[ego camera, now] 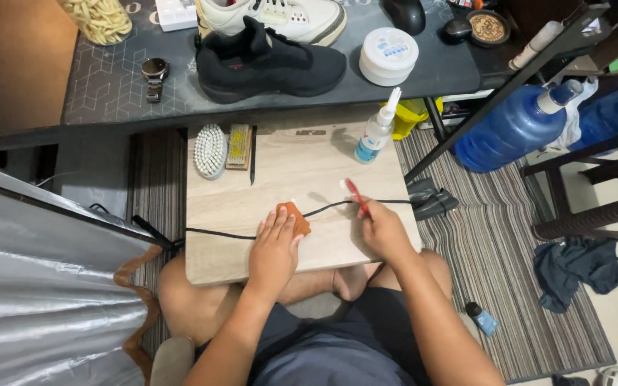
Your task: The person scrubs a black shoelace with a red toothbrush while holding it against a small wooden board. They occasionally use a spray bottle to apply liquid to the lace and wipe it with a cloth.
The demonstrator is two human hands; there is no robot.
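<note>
Nearest the camera, the left hand [275, 246] lies flat on a small brown cloth pad [294, 217], pinning a long black shoelace [223, 234] against the pale wooden board surface [302, 171] that rests across the person's knees. The right hand [383, 230] is clenched around a red toothbrush [357, 196], bristles down at the lace — the scrubbing step looks to be in hand. The next move probably calls for steady pressure from the pad while the brush works along the lace.

Farther up the board lie a white oval brush [210, 149], a tan block brush [239, 146] and a small spray bottle [377, 131]. Beyond, on the dark desk — a black sneaker [270, 64].
</note>
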